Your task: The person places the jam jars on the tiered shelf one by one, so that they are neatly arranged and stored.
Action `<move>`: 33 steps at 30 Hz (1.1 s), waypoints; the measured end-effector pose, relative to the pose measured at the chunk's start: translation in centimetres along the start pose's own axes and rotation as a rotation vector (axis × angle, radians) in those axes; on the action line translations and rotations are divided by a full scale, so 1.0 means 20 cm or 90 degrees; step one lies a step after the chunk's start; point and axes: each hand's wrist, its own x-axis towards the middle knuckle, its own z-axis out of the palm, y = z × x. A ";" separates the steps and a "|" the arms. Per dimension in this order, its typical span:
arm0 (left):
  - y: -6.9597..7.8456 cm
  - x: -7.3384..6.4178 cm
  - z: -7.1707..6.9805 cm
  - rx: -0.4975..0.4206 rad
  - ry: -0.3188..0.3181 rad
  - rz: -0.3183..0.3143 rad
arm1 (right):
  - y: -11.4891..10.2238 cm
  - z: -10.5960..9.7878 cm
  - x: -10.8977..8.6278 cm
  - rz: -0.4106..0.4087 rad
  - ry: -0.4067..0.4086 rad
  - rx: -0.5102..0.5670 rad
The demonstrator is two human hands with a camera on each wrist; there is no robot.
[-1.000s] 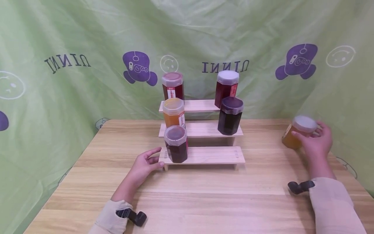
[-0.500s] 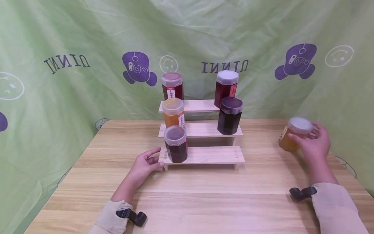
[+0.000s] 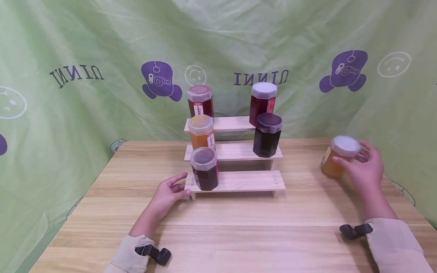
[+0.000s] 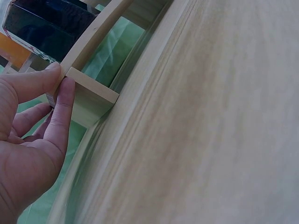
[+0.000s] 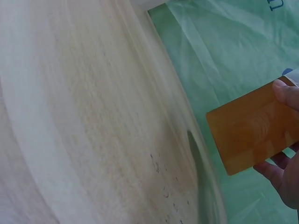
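Observation:
My right hand (image 3: 368, 167) grips a tilted jar (image 3: 336, 161) of amber contents with a white lid, at the right of the table. In the right wrist view, the amber jar (image 5: 254, 133) hangs above the table's edge, thumb at its lid end and fingers beneath. My left hand (image 3: 167, 192) holds the left end of a three-step wooden stand (image 3: 249, 181); in the left wrist view, thumb and fingertips meet at the board's corner. A dark jar (image 3: 205, 176) stands at the left of the lowest step, beside that hand.
The middle step bears an orange jar (image 3: 201, 138) at left and a dark purple jar (image 3: 267, 140) at right. On the top step stand two red jars, one left (image 3: 200, 104), one right (image 3: 262, 108). A green printed cloth (image 3: 116, 98) hangs behind the wooden table (image 3: 239, 235).
My right hand has carried the amber jar a little to the left, toward the stand. The left hand stays at the stand's end.

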 end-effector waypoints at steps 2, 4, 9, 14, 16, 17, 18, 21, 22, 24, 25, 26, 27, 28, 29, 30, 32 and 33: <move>0.00 0.00 0.00 0.001 0.000 0.000 | -0.01 0.00 -0.01 -0.002 -0.002 -0.002; 0.00 0.00 0.00 0.001 -0.001 0.001 | -0.02 0.00 -0.02 -0.002 -0.003 -0.005; 0.00 -0.01 0.00 0.001 -0.002 0.002 | -0.05 0.01 -0.05 -0.010 -0.008 -0.018; 0.00 -0.01 0.00 0.001 -0.003 0.002 | -0.09 0.02 -0.08 -0.036 -0.006 -0.034; 0.00 -0.01 0.00 0.001 -0.003 0.002 | -0.10 0.03 -0.10 -0.046 -0.005 -0.040; 0.00 -0.01 0.00 0.000 -0.003 0.001 | -0.11 0.03 -0.11 -0.052 -0.005 -0.043; 0.00 -0.02 0.00 0.002 -0.004 0.004 | -0.12 0.03 -0.12 -0.057 -0.007 -0.044; 0.00 -0.01 0.00 0.000 -0.001 0.003 | -0.14 0.04 -0.14 -0.071 -0.013 -0.051; 0.00 -0.01 0.00 0.002 -0.002 0.005 | -0.14 0.04 -0.14 -0.074 -0.016 -0.052; 0.00 -0.01 0.00 0.003 -0.003 0.006 | -0.15 0.04 -0.16 -0.080 -0.022 -0.056; 0.00 -0.01 0.00 0.001 -0.001 0.004 | -0.16 0.04 -0.16 -0.081 -0.025 -0.056; 0.00 -0.01 0.00 0.002 -0.002 0.005 | -0.16 0.04 -0.17 -0.082 -0.028 -0.059; 0.00 -0.01 0.00 0.003 -0.003 0.005 | -0.16 0.04 -0.18 -0.085 -0.030 -0.059; 0.00 -0.01 0.00 0.005 -0.005 0.008 | -0.17 0.04 -0.19 -0.088 -0.033 -0.061; 0.00 -0.01 0.00 0.002 -0.003 0.007 | -0.17 0.04 -0.20 -0.091 -0.036 -0.063; 0.00 -0.01 0.00 0.003 -0.004 0.009 | -0.18 0.05 -0.20 -0.095 -0.038 -0.065; 0.00 -0.01 0.00 0.004 -0.006 0.013 | -0.19 0.05 -0.22 -0.104 -0.043 -0.068; 0.00 -0.01 0.00 0.004 -0.004 0.013 | -0.19 0.05 -0.23 -0.108 -0.046 -0.068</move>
